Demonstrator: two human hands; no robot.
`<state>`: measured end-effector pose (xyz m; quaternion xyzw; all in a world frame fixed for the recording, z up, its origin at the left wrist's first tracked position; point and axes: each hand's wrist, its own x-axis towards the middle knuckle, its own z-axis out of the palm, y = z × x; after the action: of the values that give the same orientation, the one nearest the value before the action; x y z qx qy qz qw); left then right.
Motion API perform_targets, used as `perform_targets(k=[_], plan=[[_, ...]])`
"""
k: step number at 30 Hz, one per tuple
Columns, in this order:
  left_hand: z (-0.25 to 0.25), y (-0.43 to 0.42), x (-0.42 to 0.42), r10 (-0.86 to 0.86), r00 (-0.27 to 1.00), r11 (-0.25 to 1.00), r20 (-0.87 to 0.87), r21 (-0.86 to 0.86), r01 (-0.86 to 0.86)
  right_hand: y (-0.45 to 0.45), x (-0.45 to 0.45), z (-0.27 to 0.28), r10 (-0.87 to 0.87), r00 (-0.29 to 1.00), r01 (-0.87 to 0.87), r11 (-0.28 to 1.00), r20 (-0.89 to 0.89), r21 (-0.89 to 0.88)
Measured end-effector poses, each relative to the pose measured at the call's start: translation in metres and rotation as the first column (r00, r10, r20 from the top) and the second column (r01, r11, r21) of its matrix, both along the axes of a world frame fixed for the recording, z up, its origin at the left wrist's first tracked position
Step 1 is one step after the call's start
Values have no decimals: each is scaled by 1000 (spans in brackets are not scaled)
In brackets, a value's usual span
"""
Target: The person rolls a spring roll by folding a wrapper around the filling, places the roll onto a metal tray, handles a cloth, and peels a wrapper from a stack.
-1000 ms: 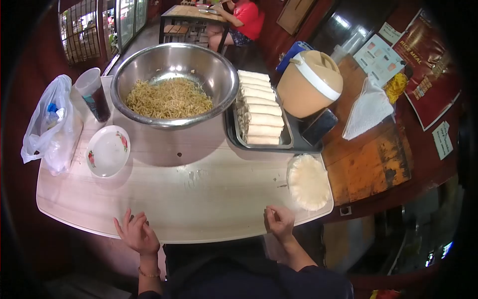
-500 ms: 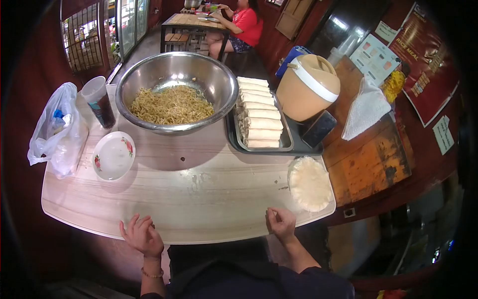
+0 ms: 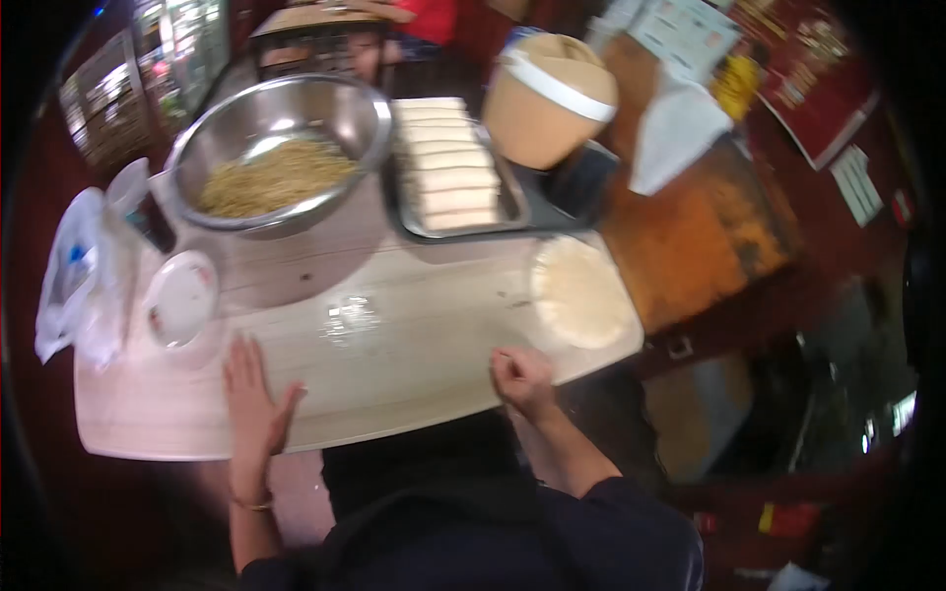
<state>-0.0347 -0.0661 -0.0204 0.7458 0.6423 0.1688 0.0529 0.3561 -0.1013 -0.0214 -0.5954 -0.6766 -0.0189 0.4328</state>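
My left hand [image 3: 254, 399] lies over the near left part of the table [image 3: 394, 325], fingers stretched out, holding nothing; the patterned white plate [image 3: 181, 299] is just beyond it. At the near edge, my right hand [image 3: 522, 379] has its fingers curled in, and what they hold, if anything, is hidden. A round stack of pale wrappers [image 3: 581, 293] lies beyond it to the right. Farther back, a metal tray [image 3: 512, 209] holds several pale rolls [image 3: 448, 163]. Left of the tray stands a steel bowl [image 3: 365, 118] with a shredded filling [image 3: 276, 177].
A plastic bag [image 3: 84, 281] and a cup with dark liquid [image 3: 143, 205] stand at the left. Behind the tray is a tan jug [image 3: 542, 113]. A wooden surface [image 3: 690, 236] with white napkins [image 3: 675, 133] adjoins on the right. A person [image 3: 424, 20] sits in the background.
The view has swung and blurred. My left hand has flattened, its fingers now straight and pointing forward over the table. My right hand stays curled near the edge.
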Motion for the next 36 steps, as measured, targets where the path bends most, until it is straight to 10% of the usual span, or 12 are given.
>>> perform_targets(k=[8, 18, 22, 26, 29, 33, 34, 36], plan=[[5, 86, 44, -309, 951, 951, -21, 20, 309, -3, 1, -3, 86, 995, -80, 992, -53, 101], [-16, 90, 103, -294, 954, 947, -56, 120, 298, -2, 3, -11, 67, 996, -56, 984, -60, 168], [-5, 44, 161, -366, 912, 925, 185, -41, 379, -3, 5, -18, 108, 990, -85, 968, -90, 235], [-13, 14, 274, -700, 609, 640, 372, -53, 767, -15, 18, -5, 160, 986, -144, 953, -39, 268], [-24, -15, 307, -776, 630, 608, -30, 231, 760, -37, 55, 29, 75, 980, 27, 867, -184, 497], [-21, -47, 329, -938, 324, 340, 123, 157, 927, -77, 114, 78, -100, 987, 150, 843, -123, 517], [5, -55, 336, -921, 161, 120, 355, -136, 984, -81, 123, 88, -105, 988, 146, 856, -109, 496], [1, -91, 336, -782, 308, 14, 542, -479, 878, -78, 137, 102, -62, 988, 118, 890, -140, 441]])
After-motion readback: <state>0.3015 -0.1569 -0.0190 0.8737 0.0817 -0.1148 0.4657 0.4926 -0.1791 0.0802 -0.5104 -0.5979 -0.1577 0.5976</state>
